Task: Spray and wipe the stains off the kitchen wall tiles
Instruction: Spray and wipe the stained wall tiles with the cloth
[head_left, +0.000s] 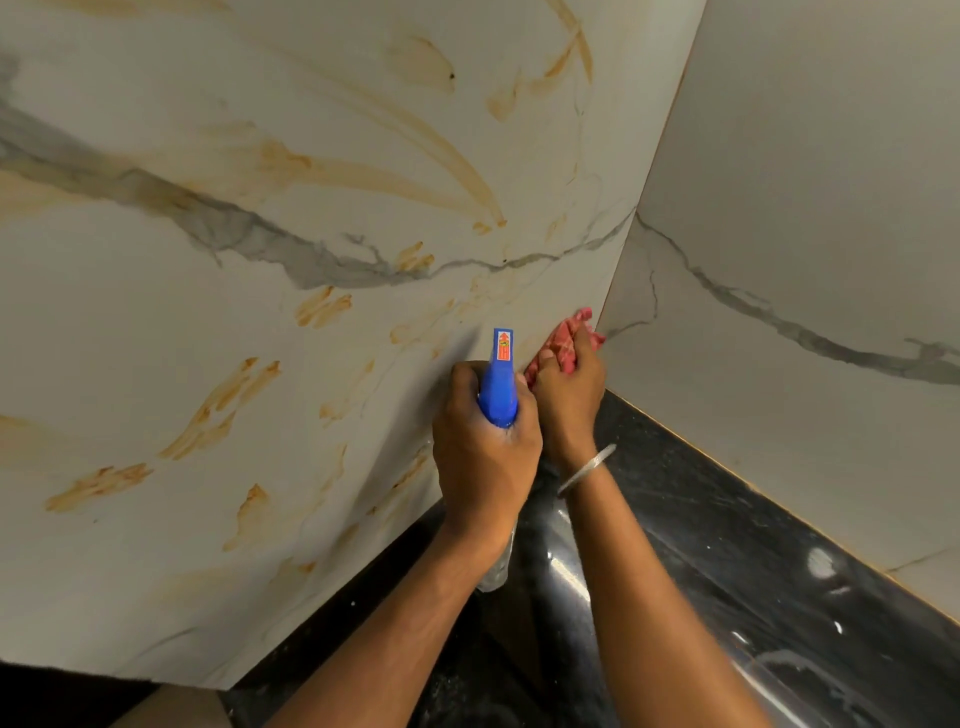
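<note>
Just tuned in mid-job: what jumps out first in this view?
Orange-brown stains streak and blotch the marbled wall tiles on the left. At centre, the left hand grips a blue spray bottle pointed toward that wall, while the right hand holds a red cloth against the corner above the black counter.

The tiles (260, 156) are seen as white marble-look slabs with grey veins, meeting in a corner. Orange-brown stains (223, 405) are smeared over the left wall in streaks and dabs. A blue-headed spray bottle (500, 379) is gripped in the left hand (483, 452), its nozzle pointed at that wall. A red checked cloth (563, 343) is pressed beside the corner by the right hand (569, 400).
</note>
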